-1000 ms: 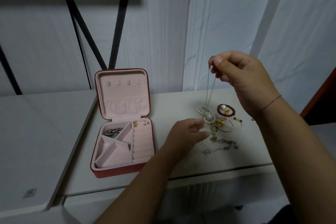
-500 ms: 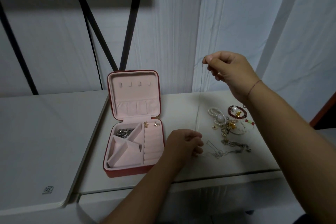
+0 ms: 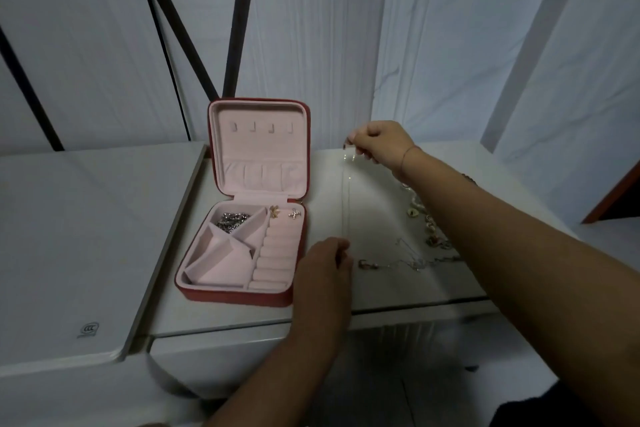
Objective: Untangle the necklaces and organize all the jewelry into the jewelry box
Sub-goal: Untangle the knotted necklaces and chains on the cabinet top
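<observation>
Table [image 3: 242,315]: necklace [image 3: 346,204], left hand [image 3: 323,265], right hand [image 3: 379,142]

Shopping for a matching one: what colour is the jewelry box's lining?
Pale pink lining inside the red jewelry box; head view shows it best.

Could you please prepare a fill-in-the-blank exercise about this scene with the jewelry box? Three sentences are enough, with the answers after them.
1. The square red jewelry box with pink lining is ____, not closed.
2. The left hand holds the lower end of the thin metal chain necklace, and the right hand pinches its ____ end.
3. Inside the box lie a bunched silver chain and ____ small gold earrings.

Answers: open; upper; two.
</observation>
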Motion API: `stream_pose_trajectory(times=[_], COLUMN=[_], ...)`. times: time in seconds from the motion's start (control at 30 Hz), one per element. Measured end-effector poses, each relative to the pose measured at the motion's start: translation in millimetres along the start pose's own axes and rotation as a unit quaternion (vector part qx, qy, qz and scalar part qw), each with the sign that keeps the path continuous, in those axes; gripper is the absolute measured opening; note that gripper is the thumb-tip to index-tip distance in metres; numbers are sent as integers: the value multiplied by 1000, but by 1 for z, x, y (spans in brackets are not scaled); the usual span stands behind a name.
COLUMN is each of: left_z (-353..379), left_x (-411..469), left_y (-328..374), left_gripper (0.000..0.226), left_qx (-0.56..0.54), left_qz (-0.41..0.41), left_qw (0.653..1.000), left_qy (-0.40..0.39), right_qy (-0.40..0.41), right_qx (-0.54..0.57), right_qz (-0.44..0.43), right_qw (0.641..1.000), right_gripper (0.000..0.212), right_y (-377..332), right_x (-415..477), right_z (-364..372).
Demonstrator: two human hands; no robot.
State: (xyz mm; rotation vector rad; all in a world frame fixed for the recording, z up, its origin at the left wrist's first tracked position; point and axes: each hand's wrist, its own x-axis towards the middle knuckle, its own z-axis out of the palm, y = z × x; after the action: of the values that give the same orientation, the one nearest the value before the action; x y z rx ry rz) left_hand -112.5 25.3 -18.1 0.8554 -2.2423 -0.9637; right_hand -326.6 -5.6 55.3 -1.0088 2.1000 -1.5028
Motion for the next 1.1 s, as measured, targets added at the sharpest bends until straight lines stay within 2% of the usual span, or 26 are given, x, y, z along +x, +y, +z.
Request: stream_pose_trajectory(times=[0.13, 0.33, 0.4, 0.47, 0.57, 0.93, 1.1], left_z=[-5, -10, -8, -6, -6, -7, -16], left_x=[-2, -2, -5, -9, -9, 14, 9], left_y=[-7, -11, -13, -15, -21, -21, -18], left_gripper=[27, 33, 46, 69, 77, 74, 68], left_qx=[57, 70, 105, 159, 223, 209, 183], left_qz=[42, 76, 87, 112, 148, 176, 166], left_qw=[997, 994, 989, 977, 950, 924, 937], left_qy=[18, -36, -56, -87, -158, -266, -246], right_qy=[-19, -28, -29, -31, -29, -44, -26], right_qx=[-7, -17, -18, -19, -26, -86, -155], right_qz=[20, 45, 49, 56, 61, 57, 51], right_qw=[1000, 998, 998, 998, 997, 994, 986], right_gripper=[12, 16, 18, 18, 17, 21, 20], right_y=[8, 21, 27, 34, 41, 45, 48], right_x=[5, 5, 5, 6, 8, 22, 30], right_z=[20, 34, 35, 37, 39, 38, 41])
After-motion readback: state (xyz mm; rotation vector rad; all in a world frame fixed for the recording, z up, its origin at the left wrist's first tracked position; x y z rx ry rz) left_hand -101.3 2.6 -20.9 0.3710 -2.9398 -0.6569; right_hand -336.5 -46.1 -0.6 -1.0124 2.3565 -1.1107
